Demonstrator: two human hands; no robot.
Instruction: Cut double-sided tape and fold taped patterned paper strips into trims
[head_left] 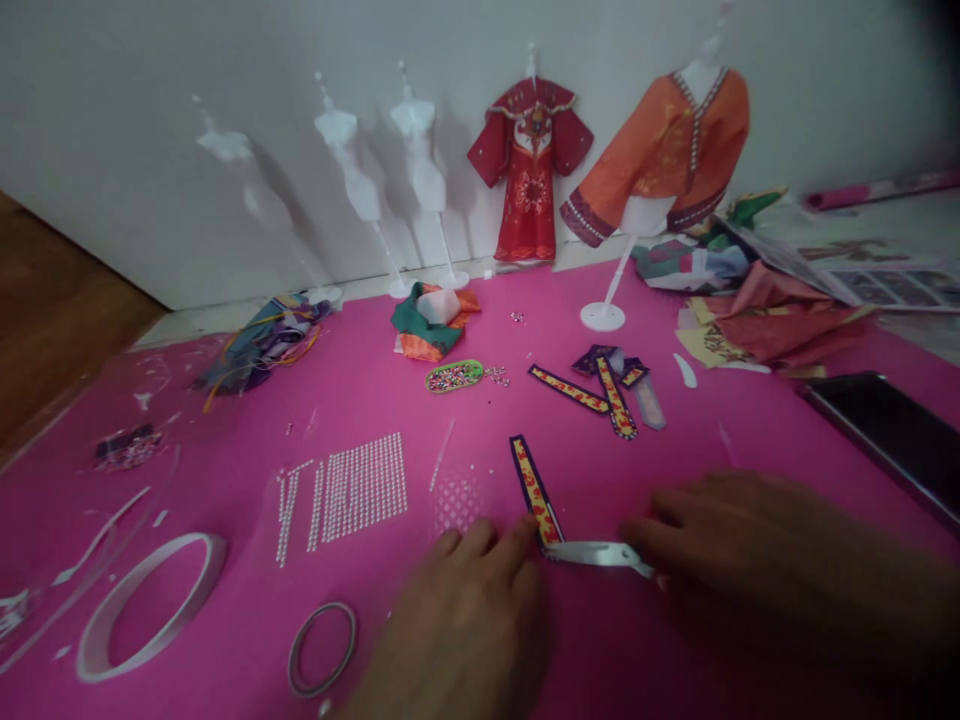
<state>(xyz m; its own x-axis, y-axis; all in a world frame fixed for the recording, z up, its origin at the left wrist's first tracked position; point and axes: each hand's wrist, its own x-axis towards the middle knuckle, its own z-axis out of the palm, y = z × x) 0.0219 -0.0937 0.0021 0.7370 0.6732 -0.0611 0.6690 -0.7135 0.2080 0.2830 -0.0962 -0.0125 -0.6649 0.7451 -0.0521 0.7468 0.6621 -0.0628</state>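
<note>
A narrow fabric strip [530, 482], yellow and red with a dark purple border, lies on the pink table cover. My left hand [480, 620] is closed at its near end, fingertips pressed on the strip. My right hand [720, 545] grips a pair of small silver scissors [592, 553], whose tip touches the strip's lower end. The handles are hidden in my fingers. Left of my hands lies a sheet of stick-on pearl rows [364, 490]. Several similar strips [616, 398] lie farther back, beside an oval green-rimmed tray of beads [454, 376].
White dress forms [420, 150] stand along the wall, with a red gown [529, 170] and an orange jacket [675, 140] beside them. A dark phone [892, 430] and folded fabric [787, 320] are at right. Two tape rolls [94, 640] [294, 655] lie at left.
</note>
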